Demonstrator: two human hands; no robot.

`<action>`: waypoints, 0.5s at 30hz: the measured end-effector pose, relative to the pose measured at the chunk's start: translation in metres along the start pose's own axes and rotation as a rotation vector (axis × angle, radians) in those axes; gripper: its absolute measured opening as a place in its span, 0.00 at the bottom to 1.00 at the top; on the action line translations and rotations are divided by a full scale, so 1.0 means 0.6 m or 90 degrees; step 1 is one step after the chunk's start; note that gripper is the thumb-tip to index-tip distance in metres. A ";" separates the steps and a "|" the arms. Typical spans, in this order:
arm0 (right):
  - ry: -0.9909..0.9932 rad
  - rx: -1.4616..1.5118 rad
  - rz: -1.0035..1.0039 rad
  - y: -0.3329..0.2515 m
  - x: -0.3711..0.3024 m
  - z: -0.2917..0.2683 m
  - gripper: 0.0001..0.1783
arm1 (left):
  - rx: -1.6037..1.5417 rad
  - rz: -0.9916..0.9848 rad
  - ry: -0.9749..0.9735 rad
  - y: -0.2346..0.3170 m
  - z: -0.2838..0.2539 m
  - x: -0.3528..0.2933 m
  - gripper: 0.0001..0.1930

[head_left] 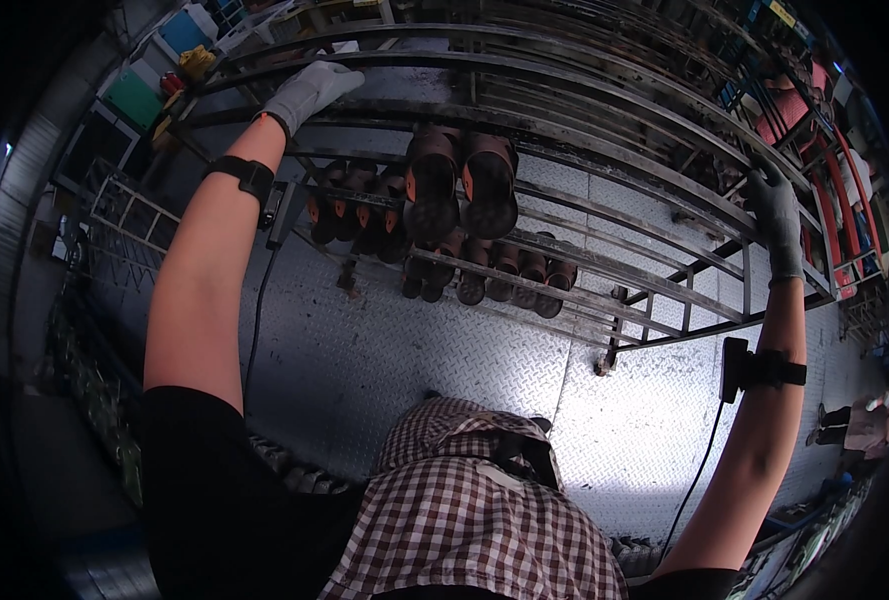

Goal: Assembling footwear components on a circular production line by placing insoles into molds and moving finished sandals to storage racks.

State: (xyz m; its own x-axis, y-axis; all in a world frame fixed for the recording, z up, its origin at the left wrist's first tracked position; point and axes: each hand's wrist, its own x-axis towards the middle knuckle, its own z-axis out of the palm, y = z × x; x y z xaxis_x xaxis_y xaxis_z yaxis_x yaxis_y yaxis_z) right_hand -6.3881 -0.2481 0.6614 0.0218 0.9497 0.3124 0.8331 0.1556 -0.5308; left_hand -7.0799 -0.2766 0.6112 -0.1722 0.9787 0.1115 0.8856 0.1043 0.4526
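Both my arms reach out to a dark metal rack (565, 110) of curved bars in front of me. My left hand (308, 92), in a grey glove, rests with fingers laid over an upper bar at the rack's left end. My right hand (777, 215), in a dark grey glove, is closed around a bar at the rack's right end. Brown cylindrical parts with orange faces (462, 185) hang in rows on the lower bars between my hands. A black band with a small device sits on each wrist, each with a cable hanging down.
A diamond-plate metal floor (445, 350) lies below the rack. Green and blue bins (155, 70) stand at the upper left, red crates and racks (815, 130) at the upper right. Another person's legs (860, 425) show at the right edge. My checked cloth (475, 500) fills the lower middle.
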 end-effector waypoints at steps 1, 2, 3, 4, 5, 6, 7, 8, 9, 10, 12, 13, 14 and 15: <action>-0.003 0.014 0.009 0.004 0.001 -0.001 0.29 | -0.001 0.003 -0.001 0.007 0.000 -0.001 0.25; -0.007 0.027 0.019 0.009 0.001 -0.003 0.28 | -0.008 -0.001 -0.012 0.013 0.000 -0.003 0.25; -0.007 0.028 0.018 0.005 0.001 -0.002 0.28 | -0.013 -0.009 -0.021 0.013 -0.002 -0.006 0.25; -0.002 0.017 0.015 0.003 0.000 -0.001 0.28 | -0.013 -0.009 -0.021 0.015 -0.002 -0.008 0.25; 0.004 0.005 0.012 0.001 -0.002 -0.002 0.27 | -0.014 -0.018 -0.018 0.018 -0.002 -0.009 0.25; 0.002 0.007 0.010 -0.008 -0.005 -0.001 0.27 | -0.014 -0.030 -0.013 0.013 -0.003 -0.010 0.25; 0.033 0.000 0.004 -0.017 -0.007 -0.002 0.27 | -0.013 -0.032 -0.013 0.009 -0.004 -0.012 0.25; 0.064 -0.006 -0.002 -0.025 -0.011 -0.001 0.26 | -0.021 -0.028 0.004 0.004 -0.004 -0.015 0.24; 0.066 -0.008 0.000 -0.022 -0.014 -0.004 0.26 | -0.032 -0.019 0.018 0.008 -0.002 -0.015 0.24; 0.147 -0.012 -0.037 -0.018 -0.018 -0.007 0.25 | -0.033 -0.016 0.016 0.012 -0.001 -0.014 0.24; 0.238 0.022 -0.113 -0.016 -0.026 -0.011 0.23 | 0.007 -0.088 0.077 0.017 -0.003 -0.010 0.26; 0.239 0.021 -0.110 -0.015 -0.034 -0.011 0.23 | 0.007 -0.086 0.075 0.009 0.000 -0.010 0.26; 0.272 0.019 -0.116 -0.013 -0.047 -0.005 0.22 | -0.065 -0.067 0.114 0.003 0.004 -0.013 0.27; 0.300 0.023 -0.125 -0.028 -0.062 0.007 0.22 | -0.132 -0.055 0.155 -0.007 0.003 -0.019 0.27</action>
State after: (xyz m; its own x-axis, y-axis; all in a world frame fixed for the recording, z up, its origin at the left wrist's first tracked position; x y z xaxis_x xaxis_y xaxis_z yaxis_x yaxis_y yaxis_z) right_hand -6.4051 -0.2849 0.6551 0.1205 0.6777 0.7254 0.8267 0.3360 -0.4512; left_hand -7.0809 -0.2876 0.6062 -0.3622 0.8946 0.2617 0.7611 0.1219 0.6370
